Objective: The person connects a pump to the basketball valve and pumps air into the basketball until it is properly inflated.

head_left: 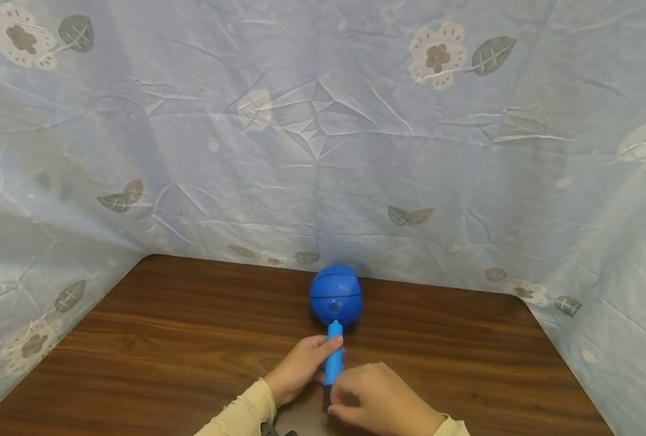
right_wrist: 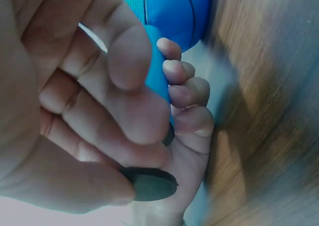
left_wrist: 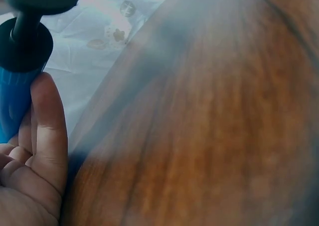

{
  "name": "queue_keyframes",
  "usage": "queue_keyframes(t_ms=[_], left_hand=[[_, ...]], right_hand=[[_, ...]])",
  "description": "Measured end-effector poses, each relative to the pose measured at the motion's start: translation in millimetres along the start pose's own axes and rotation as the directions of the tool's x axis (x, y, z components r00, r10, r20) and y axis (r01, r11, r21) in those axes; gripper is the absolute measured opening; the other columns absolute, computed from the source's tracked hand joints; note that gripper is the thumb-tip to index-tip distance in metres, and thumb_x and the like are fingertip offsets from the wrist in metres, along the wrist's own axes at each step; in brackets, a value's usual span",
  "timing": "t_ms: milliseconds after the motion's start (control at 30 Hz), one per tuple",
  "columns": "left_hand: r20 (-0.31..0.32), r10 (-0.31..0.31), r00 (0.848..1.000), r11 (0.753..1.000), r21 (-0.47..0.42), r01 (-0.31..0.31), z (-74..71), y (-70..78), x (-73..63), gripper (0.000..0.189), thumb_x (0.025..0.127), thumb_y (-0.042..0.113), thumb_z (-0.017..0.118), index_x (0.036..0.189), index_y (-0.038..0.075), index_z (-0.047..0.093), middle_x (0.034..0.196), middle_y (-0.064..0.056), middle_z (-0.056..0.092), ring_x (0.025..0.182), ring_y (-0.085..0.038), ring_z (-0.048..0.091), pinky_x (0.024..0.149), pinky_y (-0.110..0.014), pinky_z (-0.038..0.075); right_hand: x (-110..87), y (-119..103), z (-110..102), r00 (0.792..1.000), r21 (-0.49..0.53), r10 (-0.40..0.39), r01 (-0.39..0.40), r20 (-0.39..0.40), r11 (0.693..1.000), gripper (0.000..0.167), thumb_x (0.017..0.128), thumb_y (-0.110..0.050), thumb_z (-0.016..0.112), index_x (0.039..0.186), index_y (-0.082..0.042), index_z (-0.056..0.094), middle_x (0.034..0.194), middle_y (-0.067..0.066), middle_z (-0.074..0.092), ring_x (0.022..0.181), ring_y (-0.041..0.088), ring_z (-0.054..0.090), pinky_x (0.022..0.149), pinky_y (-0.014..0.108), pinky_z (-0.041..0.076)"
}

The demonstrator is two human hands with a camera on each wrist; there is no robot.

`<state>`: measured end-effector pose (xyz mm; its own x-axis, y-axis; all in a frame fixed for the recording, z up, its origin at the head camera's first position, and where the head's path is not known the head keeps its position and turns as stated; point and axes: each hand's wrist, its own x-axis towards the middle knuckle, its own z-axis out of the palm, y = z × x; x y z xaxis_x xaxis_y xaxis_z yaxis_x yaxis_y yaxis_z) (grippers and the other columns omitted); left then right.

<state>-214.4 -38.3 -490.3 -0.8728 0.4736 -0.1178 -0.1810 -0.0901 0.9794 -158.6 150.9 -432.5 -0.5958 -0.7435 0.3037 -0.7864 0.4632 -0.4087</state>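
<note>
A blue ball point(head_left: 336, 287) with dark lines lies near the table's far edge. The nozzle end of a light blue hand pump point(head_left: 333, 364) meets the ball's near side. My left hand point(head_left: 299, 368) grips the pump's barrel, with the thumb along its top. At the near end, my right hand point(head_left: 379, 396) holds the dark handle point(right_wrist: 152, 184) between curled fingers and thumb. In the left wrist view, a short stretch of dark rod shows between that handle and the barrel's black cap point(left_wrist: 25, 49). Whether the nozzle sits inside the ball cannot be seen clearly.
The brown wooden table point(head_left: 192, 321) spreads out on both sides of the hands. A pale blue sheet point(head_left: 312, 181) with flowers and leaves hangs behind it and along both sides, close behind the ball.
</note>
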Motion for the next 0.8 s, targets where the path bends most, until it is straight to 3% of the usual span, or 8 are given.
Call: queue_keyframes(t_ms=[167,367,567,800], left_hand=[[0.029,0.012,1.0,1.0,0.019,-0.013,-0.2,-1.0,-0.6,0.052,0.106,0.043,0.057,0.112,-0.008,0.063,0.084,0.002,0.066,0.075,-0.009,0.065,0.063,-0.025,0.055],[0.025,0.007,1.0,1.0,0.015,-0.008,-0.6,1.0,-0.2,0.059,0.106,0.047,0.055,0.118,-0.01,0.062,0.089,-0.002,0.066,0.08,-0.012,0.065,0.067,-0.026,0.056],[0.005,0.0,1.0,1.0,-0.006,0.0,-0.3,1.2,0.9,0.06,0.105,0.047,0.057,0.12,-0.011,0.062,0.095,-0.007,0.068,0.084,-0.013,0.068,0.073,-0.029,0.059],[-0.017,-0.007,1.0,1.0,0.006,0.007,-0.3,1.2,-0.1,0.06,0.104,0.049,0.058,0.118,-0.008,0.062,0.095,-0.005,0.067,0.083,-0.014,0.068,0.073,-0.03,0.06]], right_hand=[[-0.5,-6,-1,0.993,0.103,0.022,-0.034,0.119,0.994,0.015,0.096,-0.023,0.076,0.082,-0.022,0.069,0.076,-0.025,0.06,0.069,-0.012,0.05,0.064,0.009,0.046],[1.7,-16,1,0.977,0.149,-0.042,0.011,0.209,0.989,0.012,0.093,-0.02,0.076,0.082,-0.021,0.071,0.073,-0.023,0.061,0.066,-0.019,0.047,0.059,0.006,0.045],[3.5,-24,5,0.966,0.144,-0.12,0.088,0.231,0.986,0.022,0.095,-0.02,0.072,0.074,-0.02,0.066,0.066,-0.02,0.055,0.061,-0.023,0.035,0.051,0.004,0.04],[0.7,-14,0,0.972,0.111,-0.049,0.024,0.229,0.994,0.011,0.093,-0.025,0.077,0.083,-0.024,0.074,0.075,-0.026,0.063,0.067,-0.02,0.048,0.06,0.005,0.044]])
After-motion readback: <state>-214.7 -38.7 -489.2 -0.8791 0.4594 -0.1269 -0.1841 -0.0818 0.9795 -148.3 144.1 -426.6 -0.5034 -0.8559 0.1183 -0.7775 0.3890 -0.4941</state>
